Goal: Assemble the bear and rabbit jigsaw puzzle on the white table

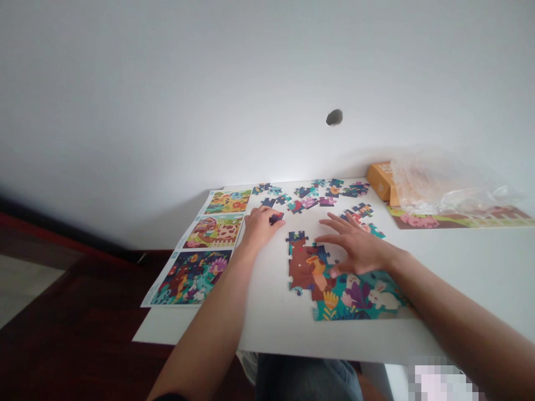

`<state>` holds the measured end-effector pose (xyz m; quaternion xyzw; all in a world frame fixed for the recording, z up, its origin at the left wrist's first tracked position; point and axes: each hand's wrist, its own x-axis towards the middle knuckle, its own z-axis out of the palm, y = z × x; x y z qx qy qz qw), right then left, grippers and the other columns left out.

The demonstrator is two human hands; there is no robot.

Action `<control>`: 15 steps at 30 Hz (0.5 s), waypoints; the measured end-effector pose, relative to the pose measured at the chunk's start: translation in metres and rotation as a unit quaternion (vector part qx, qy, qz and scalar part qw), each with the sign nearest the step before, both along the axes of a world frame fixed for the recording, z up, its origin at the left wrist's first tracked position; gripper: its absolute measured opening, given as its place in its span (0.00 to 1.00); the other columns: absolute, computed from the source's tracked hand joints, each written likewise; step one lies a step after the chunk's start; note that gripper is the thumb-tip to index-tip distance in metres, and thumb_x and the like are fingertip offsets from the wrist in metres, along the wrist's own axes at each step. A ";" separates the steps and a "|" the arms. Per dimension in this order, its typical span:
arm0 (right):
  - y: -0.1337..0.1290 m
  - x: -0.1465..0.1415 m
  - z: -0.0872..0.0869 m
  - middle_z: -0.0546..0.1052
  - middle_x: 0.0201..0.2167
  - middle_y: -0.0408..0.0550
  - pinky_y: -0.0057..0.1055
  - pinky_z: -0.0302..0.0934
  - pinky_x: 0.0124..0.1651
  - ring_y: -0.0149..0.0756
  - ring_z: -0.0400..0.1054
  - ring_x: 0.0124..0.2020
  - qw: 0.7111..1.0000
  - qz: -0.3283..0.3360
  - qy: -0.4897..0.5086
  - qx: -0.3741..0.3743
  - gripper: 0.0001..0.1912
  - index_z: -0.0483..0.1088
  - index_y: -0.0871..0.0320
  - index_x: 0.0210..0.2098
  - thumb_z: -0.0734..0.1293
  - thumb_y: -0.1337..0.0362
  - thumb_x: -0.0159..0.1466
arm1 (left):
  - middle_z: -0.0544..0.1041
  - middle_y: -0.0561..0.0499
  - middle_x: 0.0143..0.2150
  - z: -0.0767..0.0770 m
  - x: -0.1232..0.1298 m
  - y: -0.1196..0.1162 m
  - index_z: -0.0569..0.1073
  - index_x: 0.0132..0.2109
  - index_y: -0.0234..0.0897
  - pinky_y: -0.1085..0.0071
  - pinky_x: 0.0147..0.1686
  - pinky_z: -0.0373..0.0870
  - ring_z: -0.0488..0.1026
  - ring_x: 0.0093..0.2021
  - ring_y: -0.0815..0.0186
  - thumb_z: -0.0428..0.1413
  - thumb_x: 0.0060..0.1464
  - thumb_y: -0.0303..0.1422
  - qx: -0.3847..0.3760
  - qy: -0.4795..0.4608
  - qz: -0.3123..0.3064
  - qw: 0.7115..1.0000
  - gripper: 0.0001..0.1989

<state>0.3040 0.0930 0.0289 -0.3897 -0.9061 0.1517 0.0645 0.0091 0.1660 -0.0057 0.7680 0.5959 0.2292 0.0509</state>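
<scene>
Between the thumb and fingers of my left hand is a dark blue puzzle piece with a bit of red. My right hand is spread over the partly joined jigsaw puzzle, its fingers apart and nothing in them. The joined part shows a brown bear, a yellow honey pot, a white rabbit and purple leaves on teal. My right hand and forearm hide some of its upper right side. Loose puzzle pieces lie in a loose band behind both hands, and several more sit just beyond my right fingers.
A reference sheet with three pictures lies along the table's left edge. At the back right, an orange box stands beside clear plastic bags, which rest partly on a pig-and-fence picture strip. The white wall rises behind the table.
</scene>
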 end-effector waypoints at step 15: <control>0.001 0.000 -0.003 0.53 0.71 0.59 0.73 0.28 0.65 0.67 0.37 0.71 0.999 -0.007 -0.003 -0.040 0.42 0.65 0.47 0.64 0.73 0.42 0.52 | 0.76 0.52 0.52 0.007 0.000 -0.004 0.83 0.29 0.44 0.61 0.55 0.68 0.73 0.51 0.62 0.49 0.53 0.18 -0.017 -0.031 -0.120 0.992 0.20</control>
